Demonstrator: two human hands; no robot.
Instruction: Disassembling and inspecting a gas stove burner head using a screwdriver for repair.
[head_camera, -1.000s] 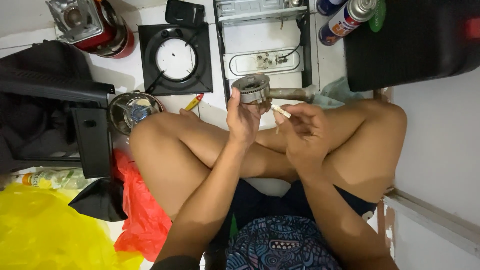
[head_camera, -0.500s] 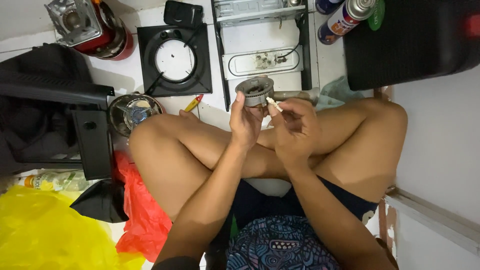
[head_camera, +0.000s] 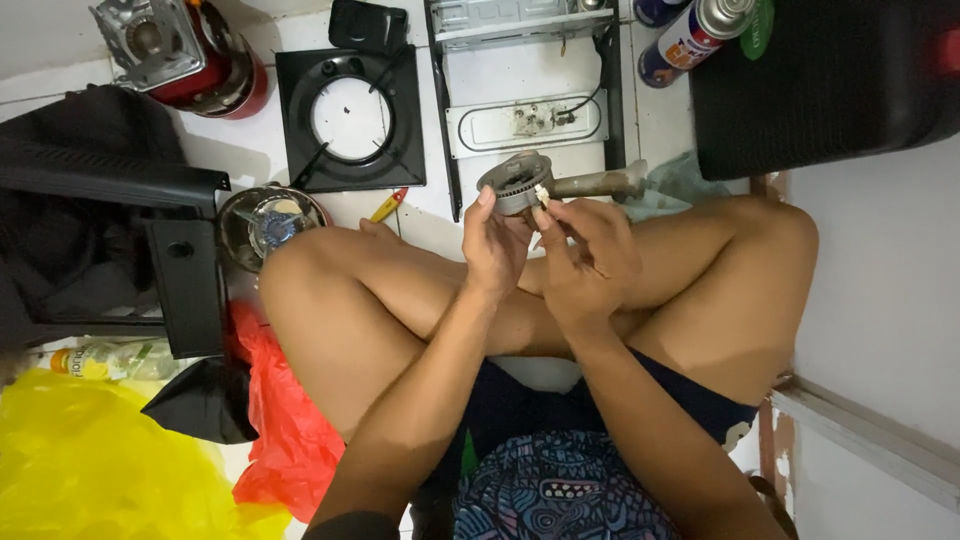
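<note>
1. The person sits cross-legged on the floor and holds a gas stove burner (head_camera: 520, 182) up in front of the knees, above the white floor tiles (head_camera: 500, 100).
2. The left hand (head_camera: 495, 250) is closed around the round burner head, with the thumb up on its rim.
3. The right hand (head_camera: 585, 250) is pinched shut on a small white piece (head_camera: 541, 192), and the tip of that piece touches the burner head's edge.
4. The burner has a round grey head and a long rusty tube (head_camera: 600, 184) sticking out of it.
5. Its long line runs sideways, almost flat. The tube points toward the person's right knee, and the round head sits on the left.
6. The open face of the head tilts up toward the person's face.
7. To do this well, I think the left hand should grip tight so the head does not wobble.
8. The right hand should make small, soft moves, because the white piece is tiny and could slip away.
9. Keeping the burner over the lap seems smart, so a dropped bit lands close.
10. A black stove top plate (head_camera: 350, 120) and spray cans (head_camera: 690, 40) lie near on the floor.
</note>
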